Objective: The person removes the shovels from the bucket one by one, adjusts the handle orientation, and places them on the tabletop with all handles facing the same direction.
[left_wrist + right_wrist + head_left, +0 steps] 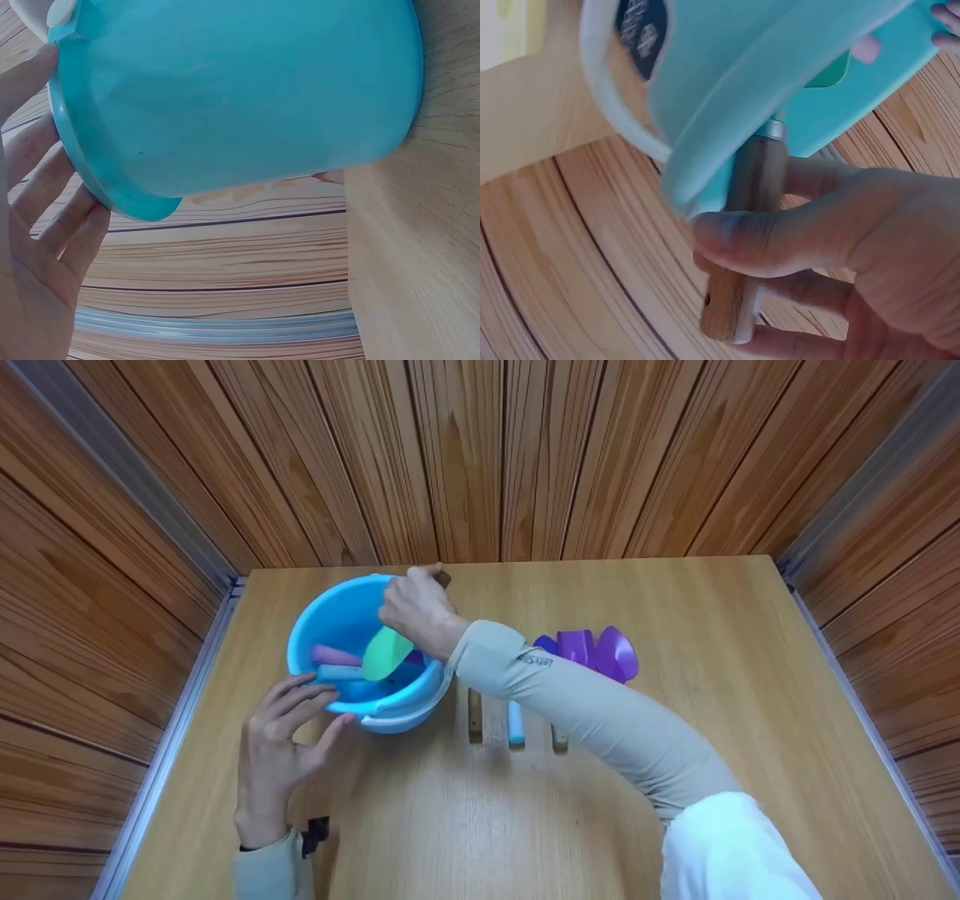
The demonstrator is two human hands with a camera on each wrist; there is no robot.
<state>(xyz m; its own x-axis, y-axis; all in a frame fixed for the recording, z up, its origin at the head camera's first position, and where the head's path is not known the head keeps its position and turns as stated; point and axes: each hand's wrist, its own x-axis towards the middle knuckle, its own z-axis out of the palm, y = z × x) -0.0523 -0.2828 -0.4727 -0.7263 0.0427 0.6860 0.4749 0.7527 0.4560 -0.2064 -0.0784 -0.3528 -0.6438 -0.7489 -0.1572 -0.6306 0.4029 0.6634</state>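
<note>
A blue bucket stands at the left of the table. Fingertips of my left hand touch its rim, the fingers fairly straight; the left wrist view shows that hand against the outside of the rim. My right hand grips the wooden handle of a small green shovel at the bucket's far right edge. The shovel's green blade points down into the bucket. Inside lie a pink piece and a light blue piece, with something purple partly hidden behind the blade.
Right of the bucket, under my right forearm, lie partly hidden tools: a purple scoop, a squarish purple head, a light blue handle and a wooden handle. Wood-panelled walls enclose the table. The bucket's pale bail hangs down.
</note>
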